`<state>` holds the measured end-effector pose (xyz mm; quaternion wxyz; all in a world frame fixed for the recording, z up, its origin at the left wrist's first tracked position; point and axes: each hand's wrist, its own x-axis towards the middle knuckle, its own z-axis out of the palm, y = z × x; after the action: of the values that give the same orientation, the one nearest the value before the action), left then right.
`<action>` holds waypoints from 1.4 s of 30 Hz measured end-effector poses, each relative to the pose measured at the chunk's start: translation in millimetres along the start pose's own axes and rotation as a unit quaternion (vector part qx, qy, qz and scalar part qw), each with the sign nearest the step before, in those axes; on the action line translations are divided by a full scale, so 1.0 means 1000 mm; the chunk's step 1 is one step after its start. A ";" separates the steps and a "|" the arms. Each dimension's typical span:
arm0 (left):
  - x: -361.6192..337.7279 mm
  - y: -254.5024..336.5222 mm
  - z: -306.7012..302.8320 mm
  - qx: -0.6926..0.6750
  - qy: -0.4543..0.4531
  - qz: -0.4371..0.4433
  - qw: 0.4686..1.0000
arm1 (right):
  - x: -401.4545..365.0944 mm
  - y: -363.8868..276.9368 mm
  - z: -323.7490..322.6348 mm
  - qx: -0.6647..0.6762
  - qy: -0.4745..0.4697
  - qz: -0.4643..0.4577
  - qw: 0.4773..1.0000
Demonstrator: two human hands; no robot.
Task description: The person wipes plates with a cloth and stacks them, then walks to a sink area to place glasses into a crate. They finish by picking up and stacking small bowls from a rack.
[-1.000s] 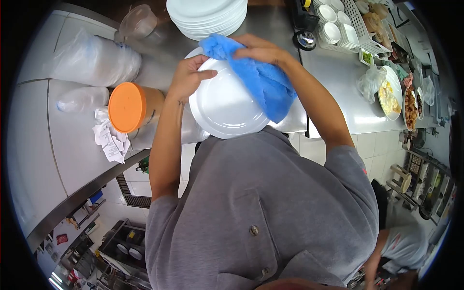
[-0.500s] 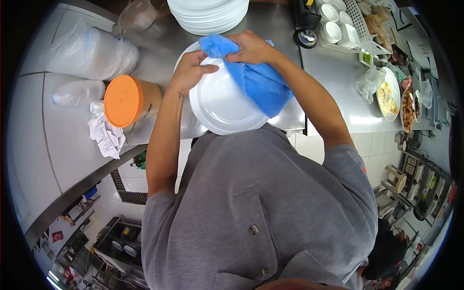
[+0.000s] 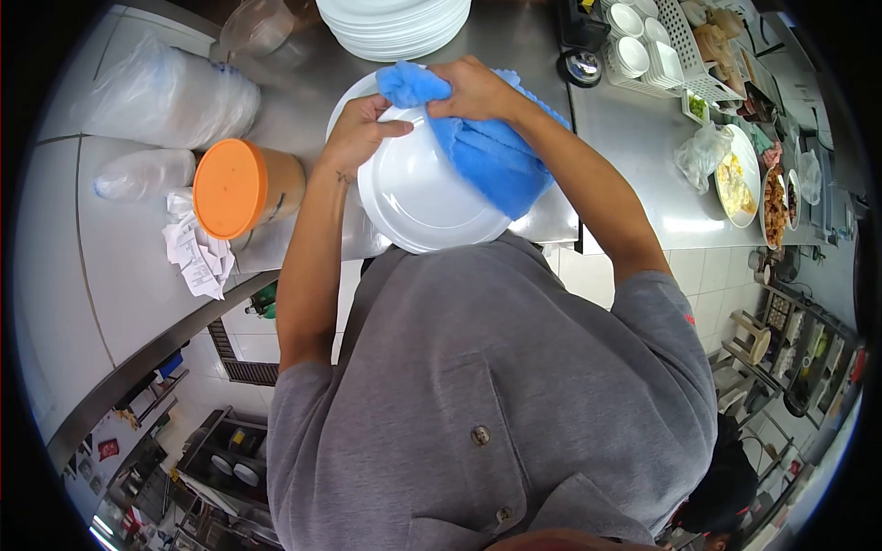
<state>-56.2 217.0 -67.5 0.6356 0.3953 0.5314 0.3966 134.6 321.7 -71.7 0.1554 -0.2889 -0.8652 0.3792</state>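
A white plate (image 3: 418, 197) is tilted in front of my body, its near edge close to my shirt. My left hand (image 3: 363, 133) is closed on its left rim, thumb lying over the face. In my right hand (image 3: 470, 90) is a bunched blue cloth (image 3: 491, 165), pressed on the plate's upper right side and draped over its right edge. One corner of the cloth sticks out left of my right fingers, near my left fingertips. Behind the held plate shows the rim of another white plate (image 3: 342, 108). Farther back stands a stack of white plates (image 3: 395, 32).
On the left are an orange-lidded tub (image 3: 230, 190), crumpled receipts (image 3: 197, 257) and plastic bags (image 3: 170, 96). A call bell (image 3: 581, 68), a basket of white bowls (image 3: 643, 55) and food plates (image 3: 738, 179) stand on the right. Another person (image 3: 726, 487) is at lower right.
The view has shifted slightly. Both hands keep their grips, and more of the cloth shows behind my right wrist. The person at lower right has moved a little.
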 end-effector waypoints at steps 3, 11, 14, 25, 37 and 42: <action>0.002 -0.003 0.001 0.010 0.004 0.014 1.000 | -0.002 0.000 -0.001 -0.003 -0.003 0.002 1.000; 0.007 -0.007 -0.005 0.015 -0.015 0.007 1.000 | -0.013 0.017 -0.008 0.118 0.072 0.048 0.989; 0.006 -0.006 -0.005 0.000 -0.010 -0.003 1.000 | -0.019 0.025 -0.009 0.259 0.042 0.084 0.961; -0.002 -0.010 0.008 0.004 0.008 0.038 0.999 | 0.009 -0.007 -0.011 -0.059 -0.076 -0.065 0.993; -0.010 -0.003 0.019 0.057 0.033 0.077 0.995 | 0.006 -0.034 -0.016 -0.107 -0.102 0.041 0.988; -0.046 0.001 0.014 -0.016 0.108 0.006 0.994 | -0.088 0.015 -0.018 0.050 0.029 0.129 0.990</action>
<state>-48.1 173.6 -47.9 0.5786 0.3432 0.5882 0.4488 217.8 285.3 -75.4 0.1446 -0.4010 -0.7955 0.4308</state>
